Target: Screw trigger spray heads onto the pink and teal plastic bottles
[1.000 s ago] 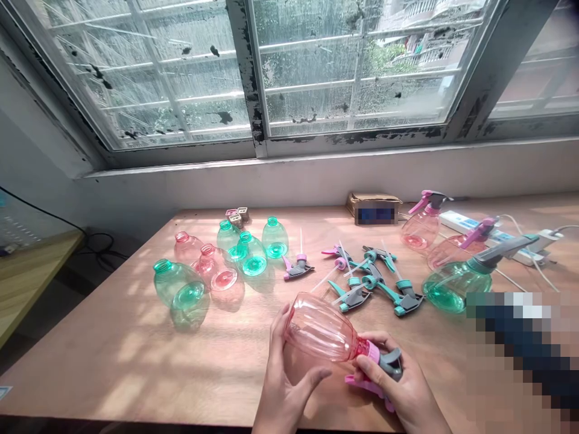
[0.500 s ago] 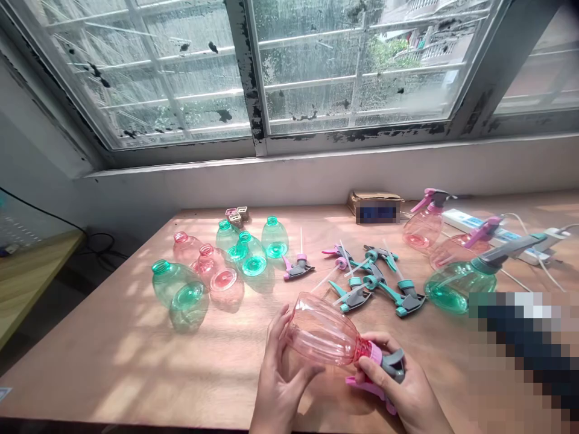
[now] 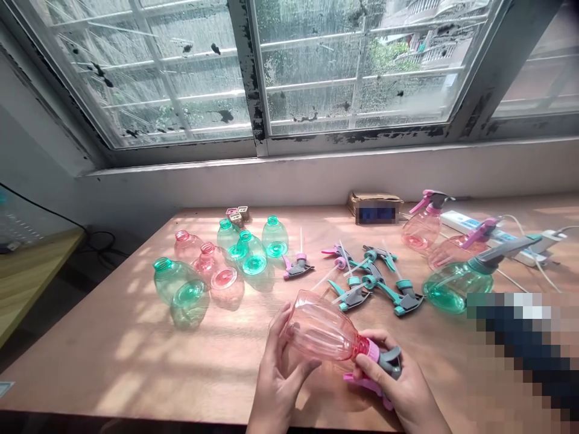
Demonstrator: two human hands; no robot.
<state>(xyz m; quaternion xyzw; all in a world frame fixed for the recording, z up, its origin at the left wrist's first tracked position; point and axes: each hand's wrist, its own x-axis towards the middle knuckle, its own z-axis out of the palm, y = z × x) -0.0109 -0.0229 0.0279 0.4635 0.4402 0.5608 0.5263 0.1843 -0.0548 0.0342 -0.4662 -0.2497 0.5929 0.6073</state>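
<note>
My left hand [image 3: 277, 377] cups the body of a clear pink plastic bottle [image 3: 322, 328] from below, its fingers curled up the side. My right hand [image 3: 393, 386] grips the bottle's neck end, where a grey and pink trigger spray head [image 3: 384, 360] sits. A pink trigger lever [image 3: 364, 384] shows under my right fingers. The bottle lies nearly level, its base pointing away to the left. Part of the spray head is hidden by my right hand.
The wooden table [image 3: 136, 361] holds several loose green and pink bottles [image 3: 178, 289] at the left and several spray heads [image 3: 375, 283] ahead. Assembled spray bottles [image 3: 456, 283] and a power strip [image 3: 493, 238] stand at the right, below a window [image 3: 353, 66].
My hands and the pink bottle have stayed almost in place, with only slight shifts in grip and tilt. The whole view has drifted a little.
</note>
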